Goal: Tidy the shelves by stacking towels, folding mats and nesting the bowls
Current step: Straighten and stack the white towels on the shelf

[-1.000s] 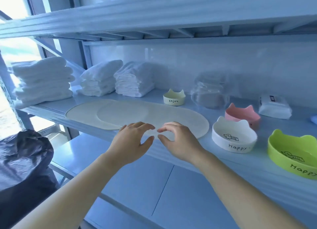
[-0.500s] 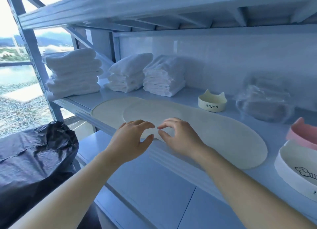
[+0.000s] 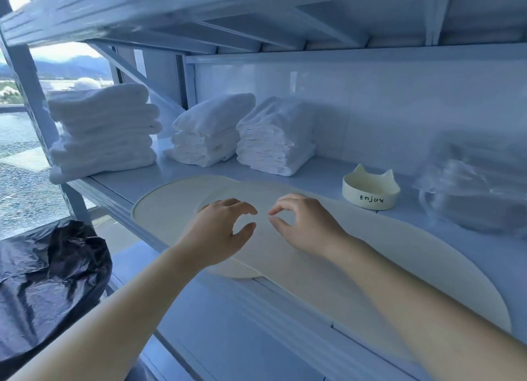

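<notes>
Two flat cream mats lie overlapping on the middle shelf: the left mat and a longer right mat on top of it. My left hand and my right hand hover side by side over the overlap, fingers curved and thumbs apart, holding nothing. Three stacks of folded white towels stand behind: a tall stack at the left end, a middle stack and a right stack. A cream cat-ear bowl marked "Enjoy" sits behind the right mat.
A clear plastic bag with grey contents sits at the back right. The upper shelf hangs low overhead. A black bin bag bulges at lower left, below the shelf's front edge. A window is on the left.
The view has swung left and closer; the pink, white and green bowls have left the frame. Both hands have moved forward from the shelf edge to over the mats.
</notes>
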{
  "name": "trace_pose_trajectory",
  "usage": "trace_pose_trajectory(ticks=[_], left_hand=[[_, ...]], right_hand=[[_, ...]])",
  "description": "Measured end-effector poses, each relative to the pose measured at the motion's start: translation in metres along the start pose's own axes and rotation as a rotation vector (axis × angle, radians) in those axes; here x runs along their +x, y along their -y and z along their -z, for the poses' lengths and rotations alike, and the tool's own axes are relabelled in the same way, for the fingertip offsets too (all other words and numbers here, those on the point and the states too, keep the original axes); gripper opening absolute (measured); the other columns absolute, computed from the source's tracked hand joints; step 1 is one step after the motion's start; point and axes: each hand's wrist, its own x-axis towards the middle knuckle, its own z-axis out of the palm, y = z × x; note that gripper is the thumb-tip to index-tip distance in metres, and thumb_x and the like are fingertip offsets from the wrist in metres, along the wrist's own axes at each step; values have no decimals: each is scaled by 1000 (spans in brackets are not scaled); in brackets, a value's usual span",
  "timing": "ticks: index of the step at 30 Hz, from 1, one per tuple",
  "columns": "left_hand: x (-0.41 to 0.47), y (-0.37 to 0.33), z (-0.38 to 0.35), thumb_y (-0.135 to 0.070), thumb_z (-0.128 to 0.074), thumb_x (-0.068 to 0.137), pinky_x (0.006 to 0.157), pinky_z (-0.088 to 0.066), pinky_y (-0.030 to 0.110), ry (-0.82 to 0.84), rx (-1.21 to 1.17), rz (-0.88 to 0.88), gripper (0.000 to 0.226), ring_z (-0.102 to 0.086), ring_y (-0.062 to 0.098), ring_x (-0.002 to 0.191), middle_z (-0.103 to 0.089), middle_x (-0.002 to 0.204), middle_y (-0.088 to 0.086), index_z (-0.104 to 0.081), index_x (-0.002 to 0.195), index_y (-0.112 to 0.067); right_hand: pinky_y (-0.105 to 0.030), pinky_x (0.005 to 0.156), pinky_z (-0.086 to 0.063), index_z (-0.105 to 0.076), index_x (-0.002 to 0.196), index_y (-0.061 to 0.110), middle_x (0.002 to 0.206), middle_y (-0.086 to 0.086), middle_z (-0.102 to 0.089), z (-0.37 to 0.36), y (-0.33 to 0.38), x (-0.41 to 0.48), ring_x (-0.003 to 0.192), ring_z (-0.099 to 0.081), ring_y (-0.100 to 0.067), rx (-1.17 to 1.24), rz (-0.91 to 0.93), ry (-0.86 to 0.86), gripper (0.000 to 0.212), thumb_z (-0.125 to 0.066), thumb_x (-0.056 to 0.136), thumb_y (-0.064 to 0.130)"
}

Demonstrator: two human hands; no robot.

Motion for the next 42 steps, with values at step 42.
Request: trace_pose_trajectory(ticks=[42], left_hand=[[70,405,118,-23,-63,83,78,-50,35,-233,292,132,29,-56,23,105,-61,115,-4,-62,111,-25]], right_hand=[[-29,89,-44,-57,120,15,127,-2,-52,-223,170,353,113,-52,-18,103,287,-52,33,-56,89,24]])
